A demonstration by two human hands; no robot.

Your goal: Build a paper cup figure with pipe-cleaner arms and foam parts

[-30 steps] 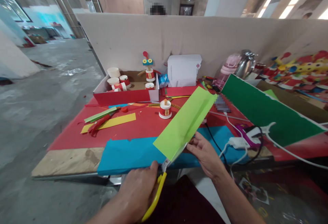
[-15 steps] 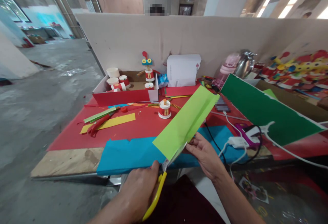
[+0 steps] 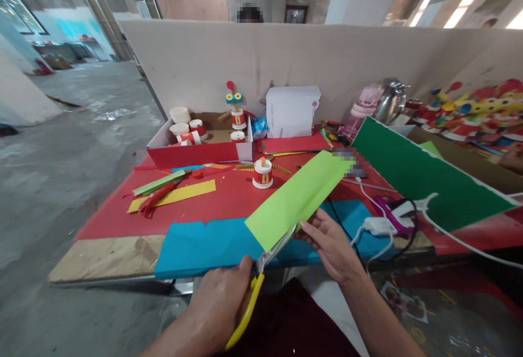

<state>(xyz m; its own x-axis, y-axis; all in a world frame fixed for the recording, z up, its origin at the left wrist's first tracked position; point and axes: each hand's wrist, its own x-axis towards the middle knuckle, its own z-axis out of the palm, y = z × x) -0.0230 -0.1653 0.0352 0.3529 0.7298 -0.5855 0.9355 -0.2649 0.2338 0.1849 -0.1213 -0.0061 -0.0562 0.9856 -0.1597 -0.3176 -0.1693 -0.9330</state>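
Note:
My left hand point(image 3: 216, 297) is closed around the scissors point(image 3: 245, 319) with yellow handles. Their metal blades point up and to the right, lying along the near edge of a light green paper strip point(image 3: 294, 199). Pinched in my right hand point(image 3: 329, 245) is that paper's near edge, close to the blade tips. The paper slants above a blue sheet point(image 3: 196, 248) at the table's front. Just beyond it stands a red and white paper cup point(image 3: 262, 176) with spring-like folded arms.
At left lie red-handled scissors point(image 3: 157, 196) and a yellow strip point(image 3: 192, 192). Behind is an open box point(image 3: 196, 155) with cups. A green board point(image 3: 425, 177), a white charger point(image 3: 379, 226) and cables occupy the right. A pale partition point(image 3: 204, 57) rises at the back.
The green paper's far end has dropped and swung right. The scissors have shifted slightly left, and more of their blades shows. Both hands keep their hold.

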